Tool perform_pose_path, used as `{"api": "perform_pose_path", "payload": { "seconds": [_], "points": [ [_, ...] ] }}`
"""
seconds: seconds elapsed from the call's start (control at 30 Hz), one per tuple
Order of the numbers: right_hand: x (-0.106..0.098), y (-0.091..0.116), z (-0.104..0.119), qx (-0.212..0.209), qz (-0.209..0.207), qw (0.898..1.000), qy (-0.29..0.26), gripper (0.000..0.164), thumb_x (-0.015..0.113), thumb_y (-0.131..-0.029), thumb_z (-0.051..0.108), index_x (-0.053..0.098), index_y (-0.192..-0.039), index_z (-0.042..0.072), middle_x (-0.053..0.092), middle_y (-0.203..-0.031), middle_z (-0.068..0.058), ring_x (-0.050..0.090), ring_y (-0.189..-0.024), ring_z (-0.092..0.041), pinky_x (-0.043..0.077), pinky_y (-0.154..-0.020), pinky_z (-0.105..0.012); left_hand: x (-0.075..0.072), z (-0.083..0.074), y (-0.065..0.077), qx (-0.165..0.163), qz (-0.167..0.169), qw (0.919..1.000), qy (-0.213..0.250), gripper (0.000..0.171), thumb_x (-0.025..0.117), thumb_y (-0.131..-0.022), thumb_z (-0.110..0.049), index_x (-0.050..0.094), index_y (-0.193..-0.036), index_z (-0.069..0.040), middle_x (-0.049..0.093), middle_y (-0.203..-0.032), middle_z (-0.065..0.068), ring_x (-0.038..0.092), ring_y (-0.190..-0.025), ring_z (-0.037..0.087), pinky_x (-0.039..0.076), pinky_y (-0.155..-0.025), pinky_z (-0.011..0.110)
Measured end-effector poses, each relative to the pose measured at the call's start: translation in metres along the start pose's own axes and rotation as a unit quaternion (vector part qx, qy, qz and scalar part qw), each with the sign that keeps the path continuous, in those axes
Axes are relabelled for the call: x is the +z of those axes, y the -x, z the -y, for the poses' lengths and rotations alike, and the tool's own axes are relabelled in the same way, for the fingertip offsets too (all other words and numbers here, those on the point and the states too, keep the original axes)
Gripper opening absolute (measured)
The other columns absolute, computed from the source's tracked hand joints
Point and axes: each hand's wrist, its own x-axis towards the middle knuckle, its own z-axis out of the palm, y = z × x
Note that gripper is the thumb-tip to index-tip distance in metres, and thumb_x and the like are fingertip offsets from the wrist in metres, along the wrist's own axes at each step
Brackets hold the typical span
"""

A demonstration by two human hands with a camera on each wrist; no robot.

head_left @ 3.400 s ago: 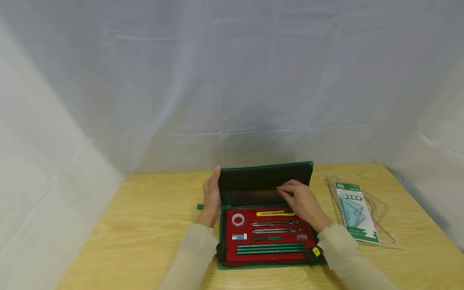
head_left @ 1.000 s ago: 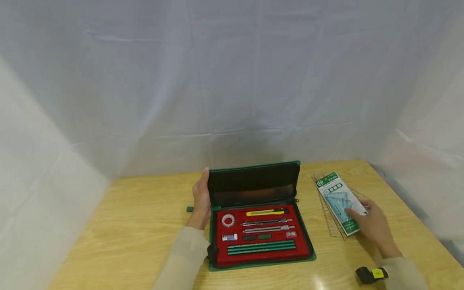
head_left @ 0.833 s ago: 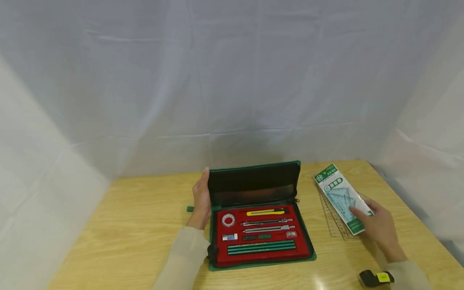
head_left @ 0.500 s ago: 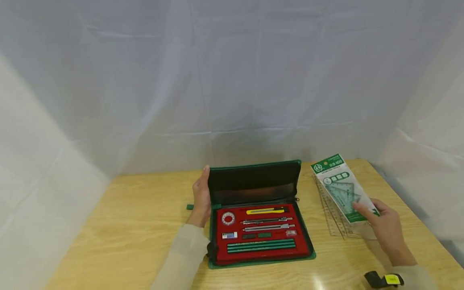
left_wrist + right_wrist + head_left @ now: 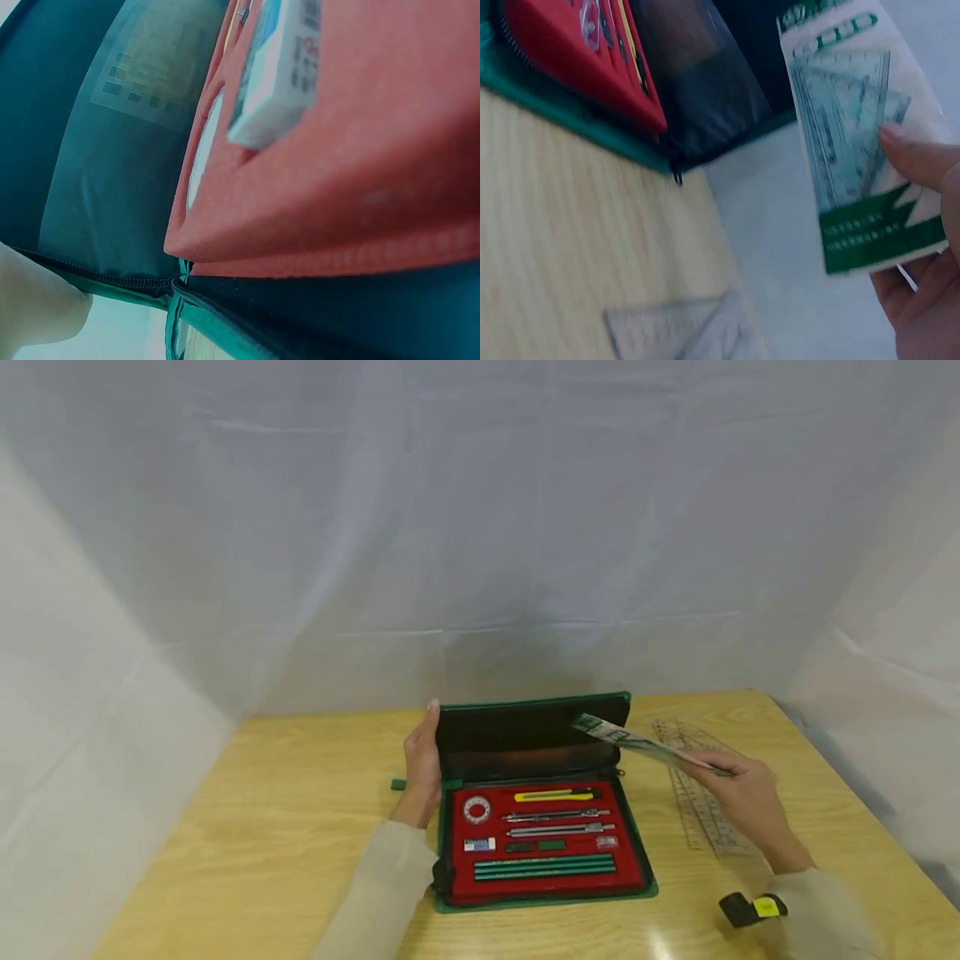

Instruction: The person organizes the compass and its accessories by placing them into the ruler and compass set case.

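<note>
A green zip case stands open on the table, its black-lined lid point(image 5: 510, 727) tilted up. My left hand point(image 5: 423, 768) grips the lid's left edge, thumb near the top corner. My right hand point(image 5: 750, 797) pinches a green-and-white packet point(image 5: 855, 157) with set squares pictured on it, thumb on its front. In the head view the packet is turned nearly edge-on, its far end overlapping the lid's right part. A clear pocket point(image 5: 112, 180) lines the lid. The red tray point(image 5: 555, 889) holds a yellow cutter point(image 5: 555, 796), compasses point(image 5: 558, 831), pencils point(image 5: 543, 867) and an eraser point(image 5: 274, 90).
Transparent set squares point(image 5: 705, 802) lie overlapping on the wooden table point(image 5: 300, 827), right of the case. The tray also bears a round white dial point(image 5: 477, 810) and a small sharpener point(image 5: 607, 842). White cloth point(image 5: 480, 527) hangs around the back and sides.
My right hand left the lid pocket, took the packet off the clear set squares, lifted it and swung it left to the lid, turning it edge-on. My left hand stayed on the lid.
</note>
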Motion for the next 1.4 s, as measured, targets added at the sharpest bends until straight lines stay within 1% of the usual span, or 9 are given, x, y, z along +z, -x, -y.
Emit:
{"api": "perform_pose_path", "payload": {
  "seconds": [0.2,0.4,0.53,0.63,0.73,0.83,1.07,1.3,1.4],
  "points": [
    [0.023,-0.020,0.018,-0.035,-0.031,0.998,0.042,0.021,0.068,-0.090,0.021,0.075,-0.107,0.011,0.068,-0.110,-0.004,0.053,-0.106,0.006,0.043,-0.080,-0.008,0.001,-0.001,0.002,0.007,0.004,0.9999,0.010,0.048,0.055,-0.094,-0.049,0.048,-0.061,-0.014,0.039,-0.064,-0.001,0.042,-0.067,0.012,0.042,-0.070,0.029],
    [0.047,-0.038,0.033,-0.162,-0.052,0.981,0.089,0.019,0.074,-0.081,0.003,0.077,-0.100,0.008,0.070,-0.103,-0.005,0.062,-0.095,-0.015,0.044,-0.076,-0.008,0.001,-0.002,0.003,-0.007,-0.001,0.9999,0.015,0.049,0.054,-0.096,-0.042,0.042,-0.060,-0.012,0.034,-0.063,0.000,0.039,-0.067,0.013,0.040,-0.074,0.030],
    [0.064,-0.046,0.041,-0.216,-0.057,0.967,0.123,0.022,0.078,-0.076,0.000,0.078,-0.095,0.009,0.071,-0.099,-0.002,0.063,-0.092,-0.019,0.050,-0.074,-0.019,0.001,-0.006,0.006,-0.012,0.000,0.9998,0.013,0.049,0.052,-0.098,-0.037,0.040,-0.060,-0.009,0.031,-0.063,0.002,0.036,-0.066,0.015,0.038,-0.074,0.031],
    [0.075,-0.051,0.046,-0.240,-0.048,0.962,0.124,0.022,0.079,-0.074,-0.001,0.077,-0.094,0.009,0.071,-0.098,-0.002,0.063,-0.091,-0.020,0.052,-0.073,-0.033,0.004,-0.014,0.012,-0.011,0.005,0.9999,0.012,0.048,0.051,-0.099,-0.033,0.041,-0.059,-0.010,0.033,-0.061,0.001,0.036,-0.065,0.015,0.039,-0.072,0.031],
    [0.085,-0.056,0.049,-0.263,-0.040,0.956,0.127,0.021,0.080,-0.074,0.001,0.077,-0.093,0.009,0.071,-0.096,-0.002,0.063,-0.090,-0.021,0.052,-0.073,-0.039,0.006,-0.019,0.016,-0.009,0.006,0.9999,0.006,0.047,0.051,-0.099,-0.033,0.041,-0.057,-0.013,0.033,-0.060,-0.002,0.037,-0.065,0.012,0.038,-0.074,0.030],
    [0.093,-0.057,0.051,-0.269,-0.038,0.952,0.141,0.020,0.081,-0.074,0.005,0.077,-0.092,0.011,0.071,-0.095,-0.001,0.062,-0.090,-0.020,0.053,-0.071,-0.038,0.007,-0.014,0.016,-0.003,0.003,1.0000,0.002,0.048,0.052,-0.098,-0.037,0.039,-0.057,-0.016,0.031,-0.060,-0.004,0.035,-0.064,0.011,0.035,-0.077,0.030],
    [0.106,-0.053,0.053,-0.241,-0.016,0.955,0.174,0.019,0.080,-0.076,0.008,0.078,-0.094,0.015,0.070,-0.098,0.001,0.062,-0.092,-0.017,0.053,-0.069,-0.038,0.006,0.000,0.011,0.010,-0.012,0.9999,0.002,0.052,0.056,-0.095,-0.041,0.033,-0.055,-0.017,0.024,-0.059,-0.005,0.035,-0.074,0.013,0.026,-0.094,0.038],
    [0.112,-0.050,0.049,-0.279,-0.009,0.928,0.248,0.015,0.075,-0.082,0.005,0.078,-0.095,0.011,0.063,-0.097,-0.006,0.047,-0.082,-0.024,0.042,-0.067,-0.035,0.007,0.001,0.013,0.003,-0.009,1.0000,-0.001,0.051,0.056,-0.094,-0.044,0.037,-0.057,-0.015,0.028,-0.061,-0.003,0.036,-0.072,0.013,0.031,-0.089,0.038],
    [0.111,-0.048,0.048,-0.249,-0.002,0.935,0.251,0.016,0.072,-0.084,0.007,0.076,-0.099,0.010,0.067,-0.097,-0.005,0.051,-0.081,-0.024,0.044,-0.067,-0.036,0.007,0.000,0.012,0.006,-0.010,0.9999,-0.002,0.051,0.056,-0.094,-0.045,0.036,-0.057,-0.017,0.027,-0.061,-0.004,0.042,-0.083,0.012,0.029,-0.097,0.038]
  ]
}}
